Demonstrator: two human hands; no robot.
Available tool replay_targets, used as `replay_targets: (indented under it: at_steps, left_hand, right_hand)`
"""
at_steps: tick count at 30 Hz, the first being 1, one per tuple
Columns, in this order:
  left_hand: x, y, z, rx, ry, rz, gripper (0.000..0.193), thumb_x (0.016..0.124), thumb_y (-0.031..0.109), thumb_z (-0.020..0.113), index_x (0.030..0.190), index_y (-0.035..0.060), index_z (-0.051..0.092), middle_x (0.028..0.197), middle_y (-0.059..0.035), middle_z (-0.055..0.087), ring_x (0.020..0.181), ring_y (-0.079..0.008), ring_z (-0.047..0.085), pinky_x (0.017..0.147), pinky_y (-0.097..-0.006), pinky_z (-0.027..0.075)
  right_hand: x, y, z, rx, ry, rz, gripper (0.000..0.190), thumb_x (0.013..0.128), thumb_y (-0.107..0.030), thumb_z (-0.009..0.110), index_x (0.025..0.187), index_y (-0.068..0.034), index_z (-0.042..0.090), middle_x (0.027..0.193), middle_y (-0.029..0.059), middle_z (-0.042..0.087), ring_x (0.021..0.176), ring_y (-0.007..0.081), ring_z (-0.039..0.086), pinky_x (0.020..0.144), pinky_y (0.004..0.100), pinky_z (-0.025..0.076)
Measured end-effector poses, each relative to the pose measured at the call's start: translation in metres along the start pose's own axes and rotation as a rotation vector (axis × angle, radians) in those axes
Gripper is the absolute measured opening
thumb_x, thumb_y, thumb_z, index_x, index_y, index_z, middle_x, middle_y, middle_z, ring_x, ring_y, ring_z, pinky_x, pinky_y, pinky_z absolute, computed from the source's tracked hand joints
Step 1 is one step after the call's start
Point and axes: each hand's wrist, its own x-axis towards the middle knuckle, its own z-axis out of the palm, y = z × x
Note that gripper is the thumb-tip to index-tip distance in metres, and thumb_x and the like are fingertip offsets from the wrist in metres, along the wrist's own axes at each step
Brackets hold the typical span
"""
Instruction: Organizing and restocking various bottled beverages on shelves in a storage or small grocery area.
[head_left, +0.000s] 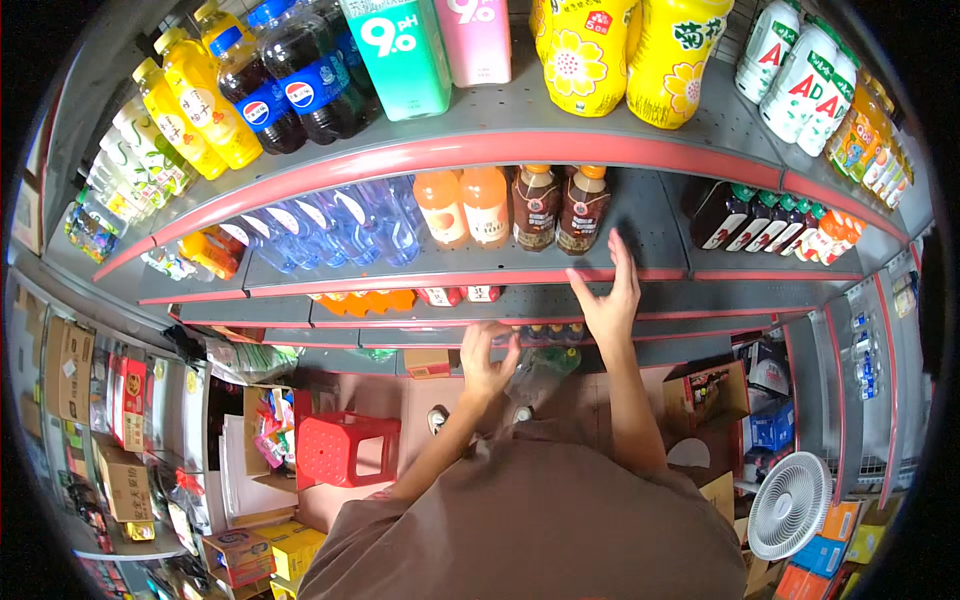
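My right hand (613, 300) is raised in front of the second shelf (645, 225), its thumb and fingers spread with nothing between them. Closest to its fingertips are two dark brown drink bottles with orange caps; the right one (583, 210) stands just to the left of them. Two orange juice bottles (461, 206) stand beside the brown pair. Lower and to the left, my left hand (486, 360) hangs in front of the lower shelves, fingers loosely curled, thumb apart, nothing visible in it. Clear blue-tinted bottles (345, 225) form a row further left.
Above, the top shelf's red edge (480, 154) bows across, bearing cola bottles (307, 82) and yellow drink bottles (581, 60). A red plastic stool (349, 450) stands on the floor at left. An open carton (705, 394) and a white fan (790, 505) are at right.
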Motion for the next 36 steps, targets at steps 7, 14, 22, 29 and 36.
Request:
replay_targets:
  at_steps: [7,14,22,29,36]
  left_hand:
    - [-0.033,-0.009,-0.011,-0.032,-0.098,-0.116,0.017,0.077,0.001,0.077,0.089,0.0049,0.066,0.09,-0.0125,0.069,0.085,-0.0325,0.066,0.078,-0.0414,0.052]
    - [-0.045,-0.028,-0.035,-0.052,-0.186,-0.37,0.02,0.08,0.004,0.076,0.098,0.0032,0.068,0.094,-0.0144,0.07,0.085,-0.0278,0.07,0.078,-0.0379,0.056]
    - [-0.071,-0.039,-0.07,0.381,-0.935,-0.708,0.058,0.086,0.039,0.074,0.134,0.012,0.058,0.12,-0.0173,0.069,0.114,-0.0353,0.067,0.093,-0.0508,0.053]
    - [-0.099,-0.063,-0.111,0.313,-1.004,-0.841,0.074,0.085,0.055,0.074,0.139,0.0072,0.056,0.127,-0.0195,0.066,0.117,-0.0383,0.064,0.098,-0.0465,0.052]
    - [-0.137,-0.082,-0.147,0.488,-0.852,-0.903,0.065,0.086,0.05,0.074,0.135,0.0091,0.059,0.119,-0.0178,0.069,0.112,-0.0366,0.066,0.097,-0.0467,0.052]
  right_hand:
    - [0.013,0.028,0.03,0.137,-0.015,0.086,0.071,0.082,-0.014,0.084,0.142,0.001,0.051,0.126,0.0246,0.062,0.11,0.0362,0.067,0.091,0.044,0.055]
    - [0.009,0.004,0.03,0.061,0.142,-0.016,0.068,0.077,-0.006,0.086,0.137,0.001,0.056,0.122,0.022,0.063,0.101,0.0342,0.067,0.088,0.0407,0.057]
    - [-0.117,-0.004,0.007,0.244,-0.468,0.254,0.036,0.084,-0.007,0.08,0.116,0.001,0.066,0.101,0.0132,0.073,0.087,0.0203,0.07,0.078,0.0323,0.056]
    - [-0.18,0.026,0.025,0.218,-1.307,0.695,0.065,0.085,-0.024,0.084,0.139,0.0,0.055,0.12,0.0208,0.069,0.107,0.0265,0.068,0.089,0.0384,0.056]
    - [-0.173,-0.007,0.092,0.222,-1.448,0.252,0.069,0.081,-0.03,0.086,0.137,-0.002,0.056,0.122,0.0228,0.068,0.111,0.0344,0.067,0.094,0.0427,0.053]
